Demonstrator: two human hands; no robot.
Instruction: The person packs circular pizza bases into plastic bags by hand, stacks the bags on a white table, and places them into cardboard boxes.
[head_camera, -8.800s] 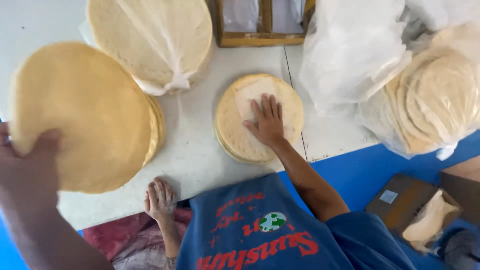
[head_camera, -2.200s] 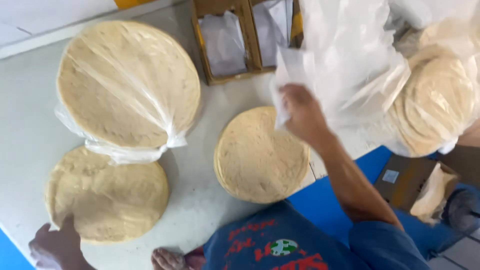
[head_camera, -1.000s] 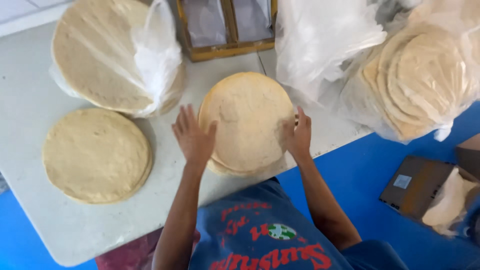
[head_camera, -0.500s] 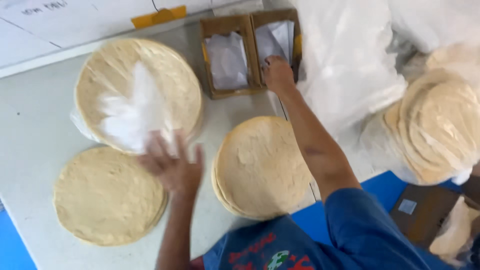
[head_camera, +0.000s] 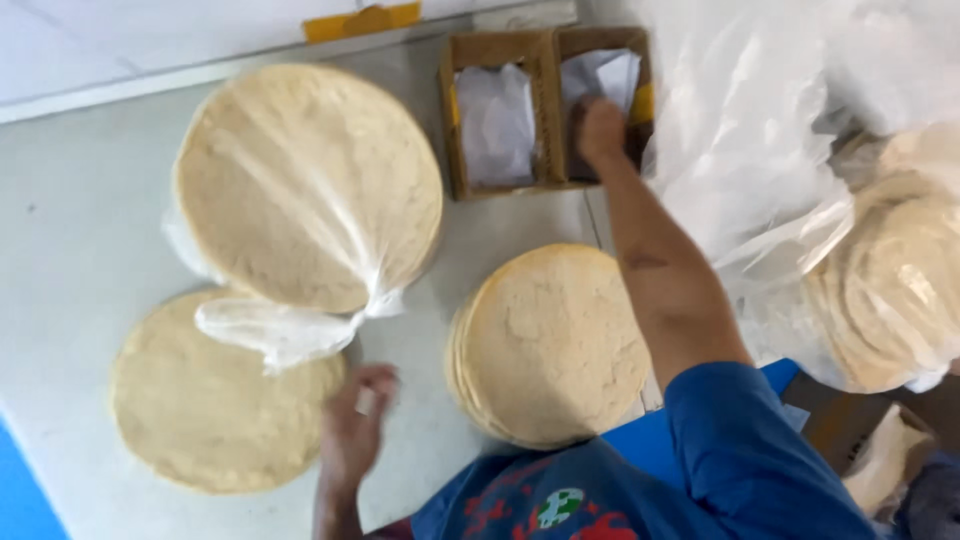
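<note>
Pale grey, smooth worktop (head_camera: 70, 230) is covered by round, floury flatbread stacks: a plastic-bagged stack (head_camera: 308, 185), a bare stack (head_camera: 215, 405) and a middle stack (head_camera: 552, 345). The wooden two-compartment box (head_camera: 545, 110) of white paper is entered by the right hand (head_camera: 600, 130), its grip indiscernible. The left hand (head_camera: 355, 425), blurred and loosely curled, is held empty between the bare and middle stacks.

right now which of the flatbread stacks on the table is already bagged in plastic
The upper-left stack, wrapped in clear plastic with the knot trailing at its lower edge. The lower-left stack by the left hand and the middle stack lie bare.
</note>
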